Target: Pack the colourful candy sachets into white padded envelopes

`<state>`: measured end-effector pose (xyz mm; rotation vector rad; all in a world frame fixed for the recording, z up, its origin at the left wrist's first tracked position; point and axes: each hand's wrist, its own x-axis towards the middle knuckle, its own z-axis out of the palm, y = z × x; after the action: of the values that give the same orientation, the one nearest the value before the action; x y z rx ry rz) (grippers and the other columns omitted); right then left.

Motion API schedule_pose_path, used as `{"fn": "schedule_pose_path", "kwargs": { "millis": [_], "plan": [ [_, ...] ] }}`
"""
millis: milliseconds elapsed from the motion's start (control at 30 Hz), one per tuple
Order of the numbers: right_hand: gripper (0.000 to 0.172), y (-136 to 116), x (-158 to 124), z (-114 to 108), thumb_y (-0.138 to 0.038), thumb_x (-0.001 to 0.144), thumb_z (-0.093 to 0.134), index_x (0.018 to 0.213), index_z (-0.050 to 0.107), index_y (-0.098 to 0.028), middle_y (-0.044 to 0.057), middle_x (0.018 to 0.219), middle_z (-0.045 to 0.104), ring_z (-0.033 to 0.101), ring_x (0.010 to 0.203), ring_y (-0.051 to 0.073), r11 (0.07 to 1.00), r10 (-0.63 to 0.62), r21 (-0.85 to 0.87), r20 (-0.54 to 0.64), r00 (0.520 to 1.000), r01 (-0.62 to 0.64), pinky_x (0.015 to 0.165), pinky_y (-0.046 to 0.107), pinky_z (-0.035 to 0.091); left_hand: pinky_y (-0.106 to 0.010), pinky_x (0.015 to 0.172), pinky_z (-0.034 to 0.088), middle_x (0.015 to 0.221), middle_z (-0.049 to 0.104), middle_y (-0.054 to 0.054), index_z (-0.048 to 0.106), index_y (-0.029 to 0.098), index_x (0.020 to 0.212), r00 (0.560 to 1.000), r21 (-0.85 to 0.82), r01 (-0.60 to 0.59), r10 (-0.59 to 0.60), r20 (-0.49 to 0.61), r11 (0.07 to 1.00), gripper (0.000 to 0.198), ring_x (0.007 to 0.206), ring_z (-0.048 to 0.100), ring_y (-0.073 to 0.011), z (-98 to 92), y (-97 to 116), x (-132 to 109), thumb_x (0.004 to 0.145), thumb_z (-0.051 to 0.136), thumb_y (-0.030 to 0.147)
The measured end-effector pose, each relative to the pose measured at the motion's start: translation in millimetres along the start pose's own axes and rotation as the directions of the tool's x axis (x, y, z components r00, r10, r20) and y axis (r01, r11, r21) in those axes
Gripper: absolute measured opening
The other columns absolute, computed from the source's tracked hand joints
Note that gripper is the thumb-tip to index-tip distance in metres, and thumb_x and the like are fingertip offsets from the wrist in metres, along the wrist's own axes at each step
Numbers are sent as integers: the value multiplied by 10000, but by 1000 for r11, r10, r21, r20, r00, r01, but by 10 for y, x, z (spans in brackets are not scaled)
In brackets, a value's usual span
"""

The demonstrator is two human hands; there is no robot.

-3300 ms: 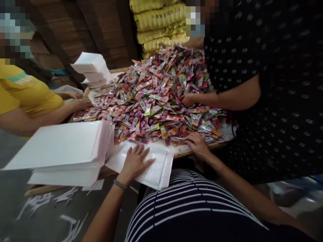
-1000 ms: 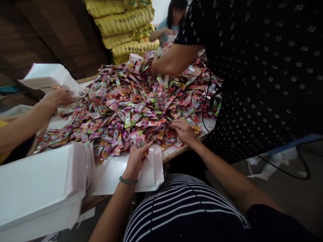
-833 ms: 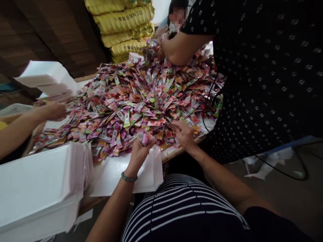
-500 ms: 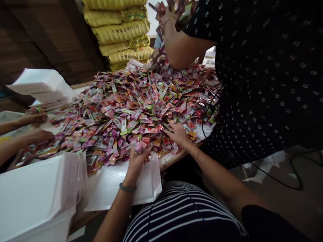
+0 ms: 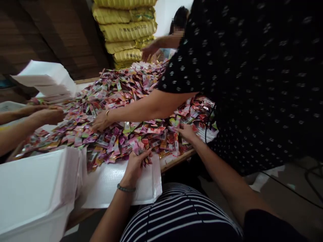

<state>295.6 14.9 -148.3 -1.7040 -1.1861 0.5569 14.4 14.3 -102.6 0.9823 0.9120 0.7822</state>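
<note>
A wide heap of small, shiny, colourful snack packets (image 5: 118,139) covers the table. My left hand (image 5: 135,166), with a beaded bracelet on its wrist, is closed around several packets (image 5: 141,148) at the heap's front edge. Below it lies a white padded envelope (image 5: 108,188), flat at the table's edge. Farther right, my right hand (image 5: 188,133) reaches into the heap. Its fingertips are pinched at a pink and green packet (image 5: 176,123); part of the grip is hidden.
A thick stack of white padded envelopes (image 5: 30,188) stands at the front left, another stack (image 5: 50,75) behind. A person in a black patterned dress (image 5: 252,84) crowds the right, one arm (image 5: 141,109) across the heap. Another person's hands (image 5: 47,116) work at left. Yellow sacks (image 5: 128,32) rise behind.
The person at right has swung an arm down and left, a hand now in the heap. My right hand has moved slightly right; my left hand stays nearly in place, holding packets.
</note>
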Motion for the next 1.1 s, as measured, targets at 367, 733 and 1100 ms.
{"fn": "schedule_pose_path", "kwargs": {
  "millis": [367,733,1100],
  "plan": [
    [381,-209,-295,-14,-366,458,858,685,596,-208,-27,642,667,626,599,153,669,228,690,165,960,-277,544,263,507,-191,370,431,565,625,17,600,148,715,999,-137,34,-33,9,990,354,459,590,-120,289,141,-59,491,861,235],
    [279,-637,-1151,382,-418,657,762,775,679,-179,5,768,703,632,728,169,790,81,533,399,913,-303,707,293,499,-171,345,337,441,551,36,544,144,559,988,-190,149,-155,-17,970,298,343,474,-65,287,38,-17,554,835,207],
    [166,-876,-1242,650,-237,883,560,999,668,-187,71,1024,655,602,926,174,947,-266,-76,353,897,311,837,287,481,-215,517,480,715,708,0,675,165,882,997,-125,72,-70,21,990,416,602,651,-141,262,-58,-107,515,863,219]
  ]
}}
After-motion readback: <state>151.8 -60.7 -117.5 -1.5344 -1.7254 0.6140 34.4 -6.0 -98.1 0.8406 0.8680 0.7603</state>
